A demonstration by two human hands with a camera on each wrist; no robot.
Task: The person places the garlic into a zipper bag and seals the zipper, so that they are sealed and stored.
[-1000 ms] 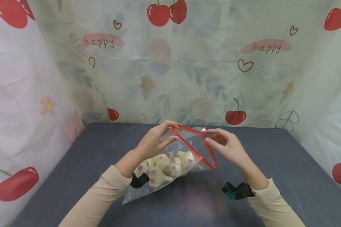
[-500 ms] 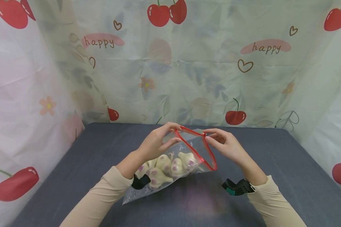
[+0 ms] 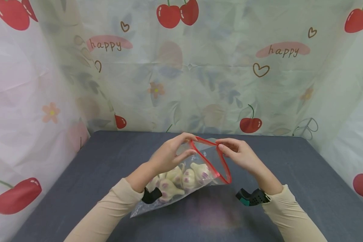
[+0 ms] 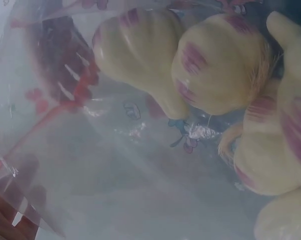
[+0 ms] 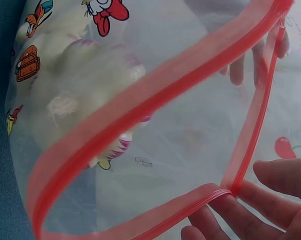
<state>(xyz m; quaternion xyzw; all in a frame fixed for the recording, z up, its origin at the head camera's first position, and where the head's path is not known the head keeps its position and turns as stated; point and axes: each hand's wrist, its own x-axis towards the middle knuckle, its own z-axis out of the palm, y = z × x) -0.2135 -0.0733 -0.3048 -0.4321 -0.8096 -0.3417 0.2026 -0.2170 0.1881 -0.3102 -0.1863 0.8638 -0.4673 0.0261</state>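
A clear zip bag [image 3: 204,154] with a red zip rim lies on the table, its mouth gaping towards the right. Inside are several pale garlic bulbs [image 3: 187,178] with purple patches; the left wrist view shows garlic [image 4: 135,50] close up through the plastic. My left hand [image 3: 170,154] holds the rim's upper left part, fingers at the far edge and thumb in front. At the rim's top right corner, my right hand [image 3: 239,153] pinches the red strip between thumb and fingers. In the right wrist view, fingers [image 5: 210,222] sit behind the red rim [image 5: 155,95]. The zip's slider is hidden.
A dark table [image 3: 115,154] carries the bag. Pale printed curtains [image 3: 190,67] with cherries enclose it at the back and both sides. Each wrist wears a black camera mount [image 3: 252,197].
My left hand has shifted slightly right and down with the rim. My right fingers have closed over the corner, where the white slider showed before. The rim's top has dropped a little.
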